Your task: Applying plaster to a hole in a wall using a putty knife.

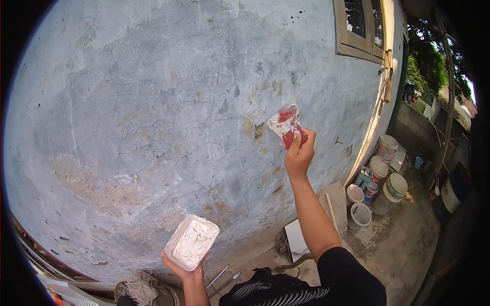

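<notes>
My right hand (300, 149) is raised in front of the wall and grips a red putty scraper (287, 122). White paste is smeared over the scraper's broad blade. Just left of the blade, a chipped hole (259, 132) shows brown in the cracked, pale blue wall (168, 97); whether the blade touches the wall I cannot tell. Lower down, my left hand (190, 269) holds a small rectangular tub (179, 235) from beneath, its fingers wrapped round the near end. Thick white putty (195, 239) fills the tub, its surface uneven.
Several paint buckets (378, 167) stand on the concrete floor at the right, under a wood-framed window (360, 25). White boards (296, 237) lean at the wall's foot. A bundle of string (143, 286) lies at the lower left. A drum (453, 191) stands at the far right.
</notes>
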### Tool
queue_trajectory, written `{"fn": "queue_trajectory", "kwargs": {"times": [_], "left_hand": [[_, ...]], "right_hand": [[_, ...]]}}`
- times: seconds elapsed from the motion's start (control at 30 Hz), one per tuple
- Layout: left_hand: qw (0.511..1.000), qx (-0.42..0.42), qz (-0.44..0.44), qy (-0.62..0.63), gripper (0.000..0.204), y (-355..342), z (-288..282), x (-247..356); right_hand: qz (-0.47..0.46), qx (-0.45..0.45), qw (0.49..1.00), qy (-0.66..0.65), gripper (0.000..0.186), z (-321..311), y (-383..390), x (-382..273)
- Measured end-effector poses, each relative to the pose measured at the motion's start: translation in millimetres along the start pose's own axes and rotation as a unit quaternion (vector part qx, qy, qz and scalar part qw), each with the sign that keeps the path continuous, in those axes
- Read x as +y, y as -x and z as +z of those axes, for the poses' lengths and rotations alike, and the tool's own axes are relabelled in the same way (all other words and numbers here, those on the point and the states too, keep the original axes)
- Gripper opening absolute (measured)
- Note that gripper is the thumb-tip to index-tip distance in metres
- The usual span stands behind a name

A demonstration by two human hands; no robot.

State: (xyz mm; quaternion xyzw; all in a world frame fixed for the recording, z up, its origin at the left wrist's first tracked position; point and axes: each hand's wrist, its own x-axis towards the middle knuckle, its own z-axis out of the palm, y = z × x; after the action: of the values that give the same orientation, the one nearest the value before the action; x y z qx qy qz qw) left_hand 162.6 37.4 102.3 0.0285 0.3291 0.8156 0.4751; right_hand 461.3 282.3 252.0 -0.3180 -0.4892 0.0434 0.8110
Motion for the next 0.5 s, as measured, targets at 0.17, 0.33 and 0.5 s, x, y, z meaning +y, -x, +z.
{"fn": "queue_trajectory", "kwargs": {"times": [0.17,0.33,0.5], "left_hand": [[1.000,0.001,-0.008,-0.008,0.090,1,1,-2],[1.000,-0.016,-0.006,-0.006,0.091,2,3,-2],[1.000,-0.027,-0.007,0.000,0.091,0,-2,-3]], "right_hand": [[-0.015,0.019,0.999,0.022,0.015,9,8,-1],[0.010,-0.003,1.000,0.014,0.016,4,1,0],[0.031,0.003,0.999,-0.036,0.015,5,1,-6]]}}
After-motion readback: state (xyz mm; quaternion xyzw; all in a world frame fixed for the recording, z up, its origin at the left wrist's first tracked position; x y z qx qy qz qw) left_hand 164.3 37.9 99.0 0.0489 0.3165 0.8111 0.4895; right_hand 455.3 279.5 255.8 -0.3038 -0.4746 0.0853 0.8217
